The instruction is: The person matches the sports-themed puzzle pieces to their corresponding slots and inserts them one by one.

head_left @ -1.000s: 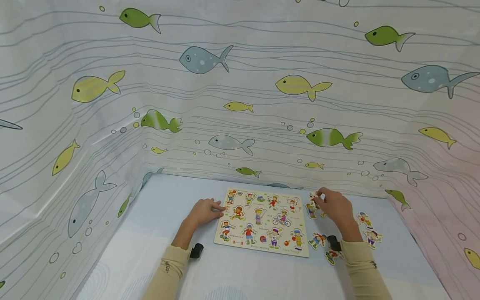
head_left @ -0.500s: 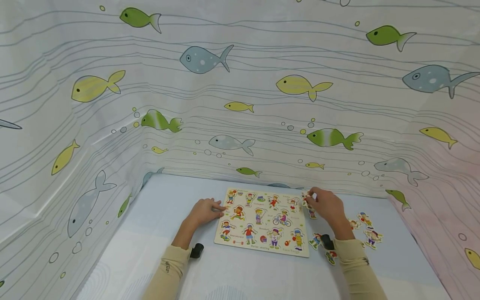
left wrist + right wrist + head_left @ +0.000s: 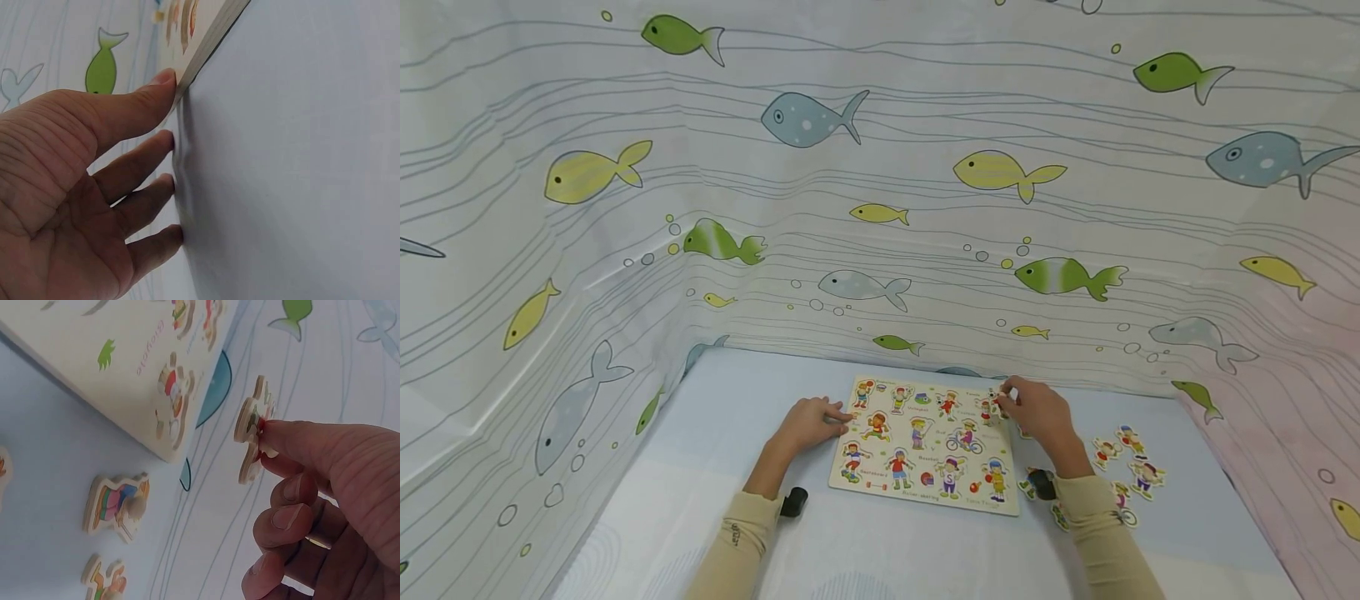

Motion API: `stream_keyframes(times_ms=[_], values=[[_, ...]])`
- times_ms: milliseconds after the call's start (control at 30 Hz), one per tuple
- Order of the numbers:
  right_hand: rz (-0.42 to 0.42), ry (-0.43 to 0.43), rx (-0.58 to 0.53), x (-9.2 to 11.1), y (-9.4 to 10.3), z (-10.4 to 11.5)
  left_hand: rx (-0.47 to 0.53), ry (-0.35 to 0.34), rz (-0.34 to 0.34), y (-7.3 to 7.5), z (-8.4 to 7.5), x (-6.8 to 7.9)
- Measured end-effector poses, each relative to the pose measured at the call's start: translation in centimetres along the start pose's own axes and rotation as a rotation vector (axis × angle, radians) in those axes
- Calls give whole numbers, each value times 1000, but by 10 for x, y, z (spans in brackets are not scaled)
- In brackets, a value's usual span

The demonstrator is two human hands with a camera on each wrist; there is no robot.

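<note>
My right hand [image 3: 1041,417] pinches a small wooden puzzle piece [image 3: 248,428] between thumb and forefinger, held up edge-on in the right wrist view. In the head view this hand is over the upper right corner of the wooden puzzle board [image 3: 898,443]. The board carries printed sports figures and words. At the board's left side is my left hand [image 3: 808,423]. Its thumb [image 3: 140,106] touches the board's edge in the left wrist view, while the other fingers spread below, tips at the table surface. The right palm hides part of the loose pieces below it.
Several loose figure pieces lie right of the board, among them a batter piece [image 3: 1146,478] and a cyclist piece [image 3: 1123,502]. A piece with a knob [image 3: 114,506] lies near the board's corner. A fish-patterned cloth wall [image 3: 880,250] rises behind the table [image 3: 820,542].
My right hand has moved left with the puzzle piece, from beside the board to over its upper right corner. Loose pieces at the right have come into view. The left hand stays put.
</note>
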State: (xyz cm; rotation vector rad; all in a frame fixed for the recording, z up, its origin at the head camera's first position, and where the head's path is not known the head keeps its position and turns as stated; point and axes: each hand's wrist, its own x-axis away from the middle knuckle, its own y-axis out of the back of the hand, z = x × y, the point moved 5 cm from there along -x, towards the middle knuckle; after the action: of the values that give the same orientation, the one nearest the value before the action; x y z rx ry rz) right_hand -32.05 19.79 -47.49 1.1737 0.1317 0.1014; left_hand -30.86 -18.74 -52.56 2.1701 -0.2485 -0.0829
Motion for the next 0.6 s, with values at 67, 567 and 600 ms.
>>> stream_keyframes(times_ms=[67, 567, 600], values=[[-3, 14, 9, -2, -2, 1, -4, 3, 2, 0, 0, 0], [16, 75, -15, -7, -16, 20, -10, 1, -2, -1, 2, 0], [14, 79, -14, -8, -17, 21, -10, 0, -2, -1, 2, 0]])
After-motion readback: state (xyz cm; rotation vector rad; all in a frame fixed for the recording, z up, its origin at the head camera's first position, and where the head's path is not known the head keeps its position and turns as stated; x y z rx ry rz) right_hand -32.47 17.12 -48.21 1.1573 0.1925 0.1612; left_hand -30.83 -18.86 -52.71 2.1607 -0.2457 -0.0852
